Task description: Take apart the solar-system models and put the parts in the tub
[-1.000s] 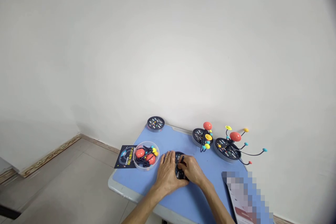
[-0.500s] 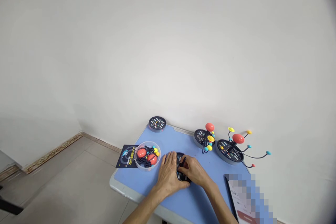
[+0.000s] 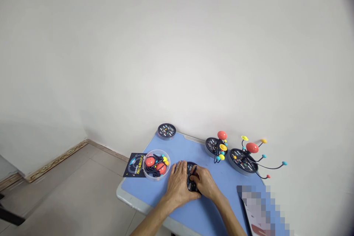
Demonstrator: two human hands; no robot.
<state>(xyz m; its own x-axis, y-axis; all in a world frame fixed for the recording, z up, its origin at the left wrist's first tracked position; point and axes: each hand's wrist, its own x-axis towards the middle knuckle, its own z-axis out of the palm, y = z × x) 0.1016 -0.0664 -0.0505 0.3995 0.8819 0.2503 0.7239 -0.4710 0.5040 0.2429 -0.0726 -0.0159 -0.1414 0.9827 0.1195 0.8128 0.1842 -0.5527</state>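
On the blue tabletop (image 3: 177, 147), a black disc base (image 3: 191, 177) is clamped between the close-set left hand (image 3: 179, 185) and right hand (image 3: 204, 183).

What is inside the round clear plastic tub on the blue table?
The round clear plastic tub holds two orange-red balls, small yellow beads and tangled black wire arms. The tub's floor is covered by them.

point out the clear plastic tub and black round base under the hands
clear plastic tub (image 3: 156, 151), head view, on its rim
black round base (image 3: 189, 182), head view, on its top face
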